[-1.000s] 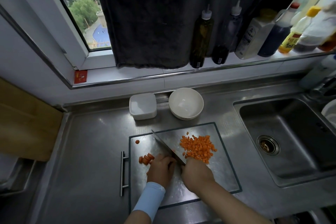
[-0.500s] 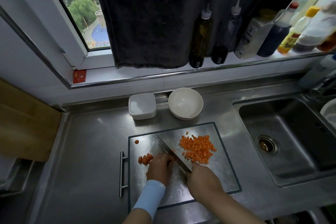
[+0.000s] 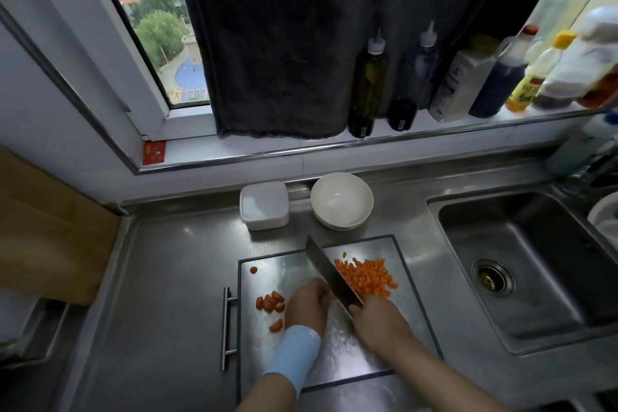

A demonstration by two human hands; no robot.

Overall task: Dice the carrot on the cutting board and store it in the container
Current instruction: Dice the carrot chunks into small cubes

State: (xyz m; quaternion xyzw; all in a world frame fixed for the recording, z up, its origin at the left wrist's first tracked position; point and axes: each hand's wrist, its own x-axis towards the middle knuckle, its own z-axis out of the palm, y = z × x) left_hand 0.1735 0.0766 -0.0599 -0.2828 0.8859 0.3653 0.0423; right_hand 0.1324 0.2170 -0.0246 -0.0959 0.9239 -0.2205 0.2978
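Stainless-steel bench (image 3: 167,278) under a window, head view: a metal cutting board (image 3: 414,318) lies beside the sink (image 3: 521,264), with a white container (image 3: 264,206) and a white bowl (image 3: 341,202) just behind it, both apart from the board. Dicing is judged to be the step in hand and well advanced: a pile of diced carrot (image 3: 364,276) is heaped on the right half of the board, while a few thicker carrot chunks (image 3: 270,302) and one stray slice (image 3: 253,270) lie uncut on the left half. The knife (image 3: 329,273) is gripped at its handle by the right hand (image 3: 379,321), fingers wrapped round it, the blade slanting toward the board's far edge between pile and left hand (image 3: 306,306). That hand is set knuckles-up on the board, fingers curled under beside the blade; whether a piece is pinched beneath them cannot be told. The next move is judged to call for the chunks to be fed under the blade, fingertips kept tucked back. No carrot is seen in the container, whose lid appears to be on.
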